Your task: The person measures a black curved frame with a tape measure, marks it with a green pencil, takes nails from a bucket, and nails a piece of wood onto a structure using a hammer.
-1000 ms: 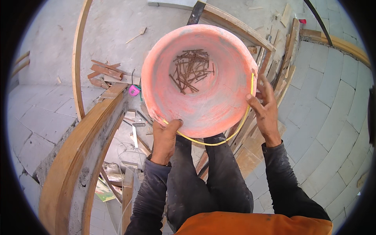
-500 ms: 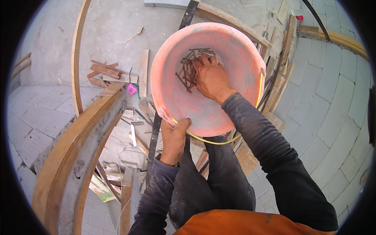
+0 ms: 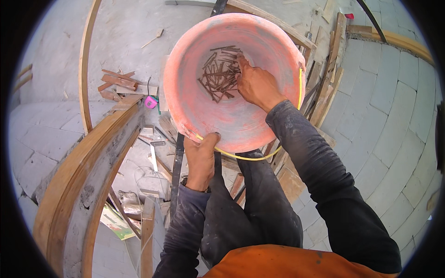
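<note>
A worn salmon-pink bucket (image 3: pixel 192 60) with a yellow handle (image 3: pixel 259 156) is in the upper middle, several rusty nails (image 3: pixel 214 75) lying in its bottom. My left hand (image 3: pixel 199 160) grips the bucket's near-left rim by the handle, thumb on top. Inside the bucket, my right hand (image 3: pixel 258 85) reaches into the right side of the nails, index finger extended and the others curled; whether it holds a nail is hidden.
Curved timber formwork (image 3: pixel 74 194) runs along the left. A pink tape measure (image 3: pixel 150 102) and wood scraps (image 3: pixel 121 84) lie left of the bucket. Boards (image 3: pixel 333 65) and grey blockwork (image 3: pixel 384 129) are at right; upright timber (image 3: pixel 84 60) stands left.
My right hand left the right rim and went into the bucket among the nails, then shifted slightly right. The bucket, still held by my left hand, has moved a little up the frame.
</note>
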The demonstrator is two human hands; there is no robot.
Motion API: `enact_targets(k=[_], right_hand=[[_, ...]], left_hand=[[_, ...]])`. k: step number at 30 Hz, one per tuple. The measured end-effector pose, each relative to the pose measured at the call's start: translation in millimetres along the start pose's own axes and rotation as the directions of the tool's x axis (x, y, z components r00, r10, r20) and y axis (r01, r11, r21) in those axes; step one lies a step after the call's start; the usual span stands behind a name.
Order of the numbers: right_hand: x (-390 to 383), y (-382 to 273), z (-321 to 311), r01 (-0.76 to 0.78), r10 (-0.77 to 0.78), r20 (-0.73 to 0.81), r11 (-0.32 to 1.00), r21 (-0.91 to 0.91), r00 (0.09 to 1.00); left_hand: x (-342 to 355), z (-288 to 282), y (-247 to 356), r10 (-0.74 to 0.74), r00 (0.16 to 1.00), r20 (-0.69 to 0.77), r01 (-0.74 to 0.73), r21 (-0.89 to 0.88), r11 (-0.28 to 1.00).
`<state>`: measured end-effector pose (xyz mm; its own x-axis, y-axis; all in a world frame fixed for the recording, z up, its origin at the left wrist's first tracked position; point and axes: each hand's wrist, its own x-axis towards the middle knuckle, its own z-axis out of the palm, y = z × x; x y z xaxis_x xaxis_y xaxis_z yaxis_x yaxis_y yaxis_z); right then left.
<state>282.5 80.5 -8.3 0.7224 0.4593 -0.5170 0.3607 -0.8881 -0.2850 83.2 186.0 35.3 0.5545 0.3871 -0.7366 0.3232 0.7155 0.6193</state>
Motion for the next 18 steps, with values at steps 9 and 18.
enact_targets(k=[9,18], right_hand=[[-16.5,-14.9,-9.1,0.004,-0.005,0.320,1.000,0.006,0.947],[17.6,15.5,2.6,-0.046,0.070,-0.130,0.982,0.182,0.989]], left_hand=[[-0.2,1.3,-0.1,0.002,1.000,0.023,-0.001,-0.042,0.999],[-5.9,10.6,-3.5,0.022,1.000,0.015,-0.021,-0.006,1.000]])
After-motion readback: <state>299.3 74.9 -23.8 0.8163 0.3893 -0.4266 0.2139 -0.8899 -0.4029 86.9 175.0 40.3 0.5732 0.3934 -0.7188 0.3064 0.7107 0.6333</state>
